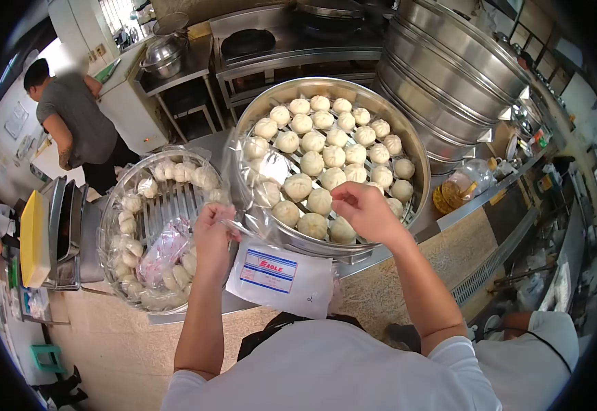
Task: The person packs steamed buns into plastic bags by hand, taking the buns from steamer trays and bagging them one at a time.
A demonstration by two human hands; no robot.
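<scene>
Nearest the wearer's body, a white plastic packet with blue and red print [278, 274] is lying at the near edge of the steel worktop [369, 262]. Just beyond it, the left hand [214, 226] is pinching a crumpled sheet of clear plastic [261, 229] between its thumb and fingers, beside the large round metal steamer [420, 154]. The right hand [365, 211] is reaching over that steamer's near side with thumb and fingers drawn together, just above the round white pleated buns [334, 156]; whether it is gripping one, I cannot tell. The buns are sitting spaced apart inside. To the left, a second round steamer wrapped in clear plastic [109, 205] is holding more buns around its edge. Farther off, tall stacked metal steamers [449, 75] are standing at right, and a person in a grey shirt [83, 116] is bending at left.
</scene>
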